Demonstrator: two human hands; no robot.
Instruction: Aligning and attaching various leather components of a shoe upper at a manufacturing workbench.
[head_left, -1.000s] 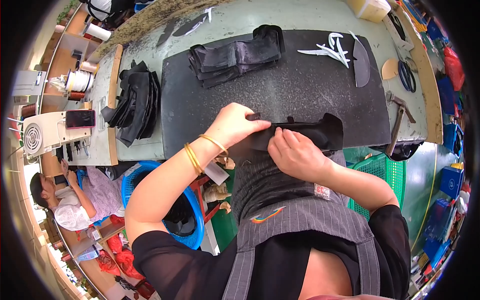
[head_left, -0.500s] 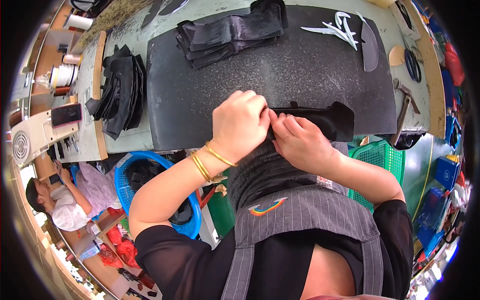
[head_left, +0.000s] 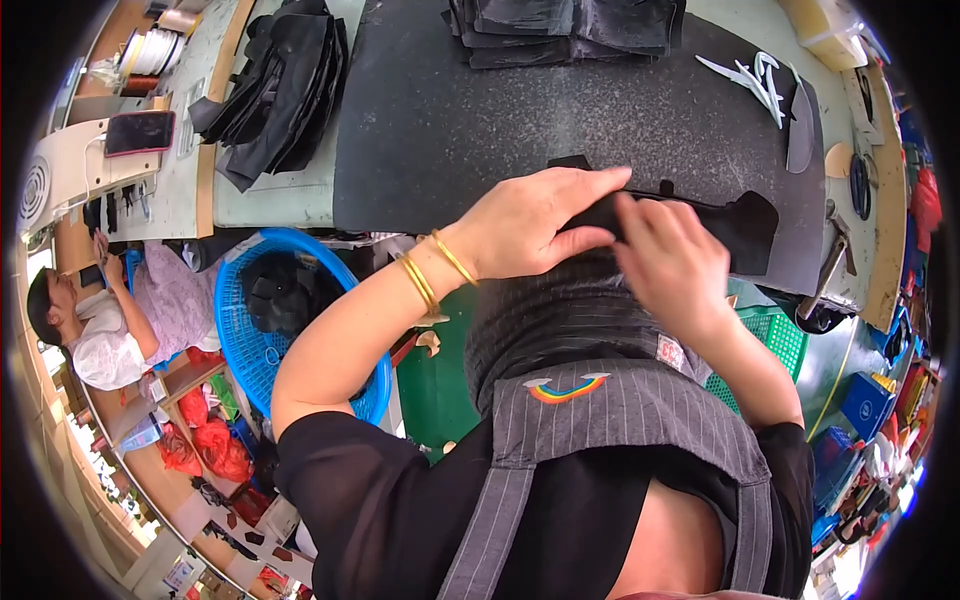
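A long black leather-like piece [head_left: 742, 232] lies along the near edge of the dark work board [head_left: 480, 140]. My left hand [head_left: 535, 222] rests over its left part, thumb and forefinger stretched out and spread apart. Just right of it, my right hand [head_left: 675, 255] is closed, curled fingers on the piece near its upper edge; these fingers are slightly blurred. Both hands cover the middle of the piece. A dark tab [head_left: 570, 162] shows beyond my left hand.
Stacked black pieces [head_left: 565, 35] lie at the far side, with another pile [head_left: 285, 95] to the left. White curved strips [head_left: 755, 85] and a hammer [head_left: 832, 262] are at right. Below the bench stand a blue basket [head_left: 235, 330] and a green basket [head_left: 775, 340]. Someone [head_left: 110, 330] sits at far left.
My hands, pinching the piece together before, are now apart in grip: the left has spread its fingers and the right has curled over the piece. The view has shifted, moving the bench up in the picture.
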